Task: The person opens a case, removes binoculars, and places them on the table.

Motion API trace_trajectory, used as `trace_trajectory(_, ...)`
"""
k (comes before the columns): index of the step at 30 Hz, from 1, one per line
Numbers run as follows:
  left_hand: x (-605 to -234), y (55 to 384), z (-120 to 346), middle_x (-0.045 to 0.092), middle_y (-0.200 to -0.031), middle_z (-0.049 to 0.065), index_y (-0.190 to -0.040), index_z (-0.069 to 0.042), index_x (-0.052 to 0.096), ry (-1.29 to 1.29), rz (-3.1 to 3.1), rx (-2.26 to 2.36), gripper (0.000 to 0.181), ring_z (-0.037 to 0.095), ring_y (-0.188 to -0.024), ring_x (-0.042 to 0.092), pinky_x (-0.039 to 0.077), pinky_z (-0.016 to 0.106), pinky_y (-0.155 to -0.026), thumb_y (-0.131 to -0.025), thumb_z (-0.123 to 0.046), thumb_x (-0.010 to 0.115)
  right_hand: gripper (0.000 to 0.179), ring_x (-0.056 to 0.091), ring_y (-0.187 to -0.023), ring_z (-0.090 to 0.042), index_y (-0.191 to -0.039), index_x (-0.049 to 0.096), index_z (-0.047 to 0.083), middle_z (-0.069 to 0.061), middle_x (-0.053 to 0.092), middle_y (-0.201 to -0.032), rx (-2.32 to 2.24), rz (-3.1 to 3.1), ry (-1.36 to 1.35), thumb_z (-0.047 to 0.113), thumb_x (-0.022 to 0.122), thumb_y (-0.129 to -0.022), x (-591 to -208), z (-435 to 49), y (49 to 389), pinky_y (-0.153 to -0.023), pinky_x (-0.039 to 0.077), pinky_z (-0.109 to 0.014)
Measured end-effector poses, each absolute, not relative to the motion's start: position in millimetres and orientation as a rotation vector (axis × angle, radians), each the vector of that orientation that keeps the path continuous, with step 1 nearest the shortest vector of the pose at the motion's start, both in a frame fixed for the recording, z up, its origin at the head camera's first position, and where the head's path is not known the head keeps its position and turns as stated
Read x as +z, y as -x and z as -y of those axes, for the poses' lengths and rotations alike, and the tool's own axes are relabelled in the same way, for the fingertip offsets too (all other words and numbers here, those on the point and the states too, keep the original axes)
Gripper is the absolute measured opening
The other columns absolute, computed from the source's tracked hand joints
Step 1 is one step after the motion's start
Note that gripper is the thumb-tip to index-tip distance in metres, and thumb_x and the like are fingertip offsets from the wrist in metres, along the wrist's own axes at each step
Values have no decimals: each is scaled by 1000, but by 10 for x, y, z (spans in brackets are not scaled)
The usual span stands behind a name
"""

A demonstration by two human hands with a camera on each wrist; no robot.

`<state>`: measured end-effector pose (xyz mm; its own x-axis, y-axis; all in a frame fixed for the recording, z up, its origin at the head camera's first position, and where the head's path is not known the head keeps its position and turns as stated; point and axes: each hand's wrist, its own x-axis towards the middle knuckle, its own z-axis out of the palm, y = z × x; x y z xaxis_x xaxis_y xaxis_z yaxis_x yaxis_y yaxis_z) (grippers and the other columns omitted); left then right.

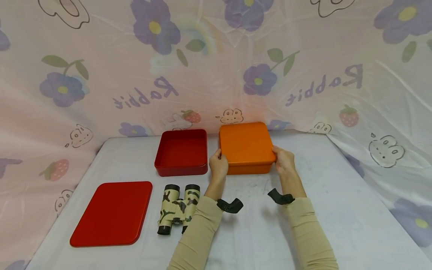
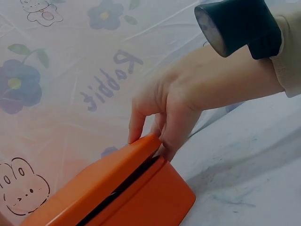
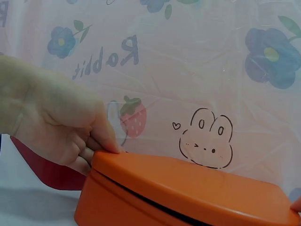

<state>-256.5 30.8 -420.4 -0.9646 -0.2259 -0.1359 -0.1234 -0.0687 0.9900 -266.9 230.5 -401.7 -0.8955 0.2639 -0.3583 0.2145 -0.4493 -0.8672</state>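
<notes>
An orange box (image 1: 249, 170) stands near the back of the table, its orange lid (image 1: 246, 144) on top. In both wrist views a dark gap shows between lid and box. My left hand (image 1: 219, 165) pinches the lid's left edge; the right wrist view shows that left hand (image 3: 70, 117) with fingers bent over the rim. On the opposite edge my right hand (image 1: 285, 161) grips the lid, and the left wrist view shows this right hand (image 2: 169, 99) with fingertips on top and thumb lower. The box's inside is hidden.
Left of the orange box sits an open red box (image 1: 181, 170). A red lid (image 1: 111, 213) lies flat at the front left. Camouflage-patterned binoculars (image 1: 177, 208) lie beside my left forearm. A printed curtain (image 1: 216, 67) hangs behind the white table (image 1: 256, 232).
</notes>
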Motion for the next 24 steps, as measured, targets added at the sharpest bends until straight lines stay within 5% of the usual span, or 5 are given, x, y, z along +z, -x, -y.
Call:
trace_trajectory(8,-4171,2548,-310,43,-148,23,-138,9,45,-340,2114,-2102,43,31,-141,40,36,41,-115,-97,0,43,52,34,-144,-17,-147,29,-6,-15,32,-155,2463,1758,703,2,43,-98,-3982,-2316,2640,-117,33,-20)
trace_trajectory(12,-4127,2552,-293,45,-147,22,-137,8,47,-325,2119,-2078,42,30,-142,39,35,41,-116,-96,-2,45,44,56,-112,-6,-140,44,-4,-3,56,-124,2380,1836,710,5,49,-97,-3985,-2334,2620,-94,48,-11)
trace_trajectory(16,-4123,2574,-273,49,-145,20,-135,7,50,-298,2106,-2070,42,30,-141,42,36,40,-116,-94,-3,48,44,55,-84,3,-138,46,-7,9,57,-95,2348,1874,669,6,51,-96,-3981,-2354,2598,-74,49,-6)
trace_trajectory(24,-4094,2596,-232,61,-133,18,-129,3,59,-291,2148,-2000,40,27,-126,57,47,37,-108,-90,-6,55,46,53,-90,3,-140,44,-6,2,55,-116,2247,2029,639,11,52,-97,-3930,-2413,2573,-74,48,-4)
